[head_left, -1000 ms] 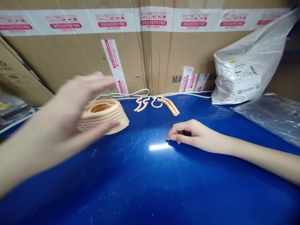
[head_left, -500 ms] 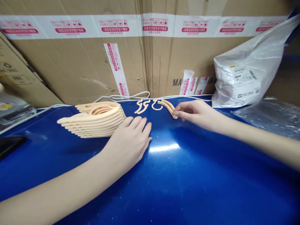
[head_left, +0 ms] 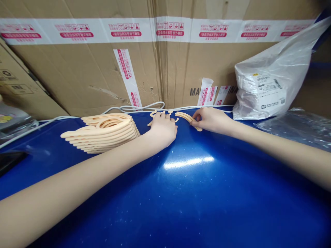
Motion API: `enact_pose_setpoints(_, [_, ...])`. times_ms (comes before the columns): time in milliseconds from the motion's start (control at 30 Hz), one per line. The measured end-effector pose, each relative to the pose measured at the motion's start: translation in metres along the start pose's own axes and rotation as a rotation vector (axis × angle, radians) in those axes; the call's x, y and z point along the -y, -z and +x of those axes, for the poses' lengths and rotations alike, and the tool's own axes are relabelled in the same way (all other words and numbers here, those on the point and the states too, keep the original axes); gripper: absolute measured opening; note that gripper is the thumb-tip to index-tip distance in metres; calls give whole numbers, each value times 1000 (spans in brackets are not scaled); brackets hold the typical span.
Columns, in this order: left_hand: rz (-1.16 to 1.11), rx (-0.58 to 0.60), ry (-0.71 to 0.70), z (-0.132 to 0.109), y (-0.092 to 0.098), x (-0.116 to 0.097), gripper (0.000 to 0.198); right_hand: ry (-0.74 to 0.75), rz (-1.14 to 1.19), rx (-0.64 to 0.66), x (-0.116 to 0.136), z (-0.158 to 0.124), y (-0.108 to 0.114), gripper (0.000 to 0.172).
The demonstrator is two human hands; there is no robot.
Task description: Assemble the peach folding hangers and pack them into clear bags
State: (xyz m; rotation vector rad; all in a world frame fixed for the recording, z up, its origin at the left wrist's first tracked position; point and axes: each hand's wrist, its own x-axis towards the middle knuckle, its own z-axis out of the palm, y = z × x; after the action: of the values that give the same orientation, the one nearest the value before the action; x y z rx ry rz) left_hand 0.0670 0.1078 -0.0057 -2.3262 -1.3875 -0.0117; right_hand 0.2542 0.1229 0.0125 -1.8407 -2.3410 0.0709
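Our right hand [head_left: 212,119] is pinching strips [head_left: 185,116], ideally gently; our half-curled left hand [head_left: 163,128] is covering hooks [head_left: 177,120], hold unclear.

Glossy blue worktop [head_left: 196,199], loaded towards the back
A stack of peach hangers [head_left: 104,135], partly hidden hooks [head_left: 177,120], curved hanger arms [head_left: 184,117], a white cable [head_left: 53,119]; at right, a white parcel bag [head_left: 270,89] beside crumpled clear film [head_left: 297,129].

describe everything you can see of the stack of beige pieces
The stack is of flat, beige, plastic-looking pieces with curved outlines and a rounded opening in the top. It lies on the blue table, left tips stepped, beside the left hand. The left forearm hides its lower right edge; contact is unclear.
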Motion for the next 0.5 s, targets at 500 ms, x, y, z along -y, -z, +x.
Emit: enact_pose_setpoints(500, [-488,-36,-288,-86,20,7,22,396,270,285,18,-95,13,20])
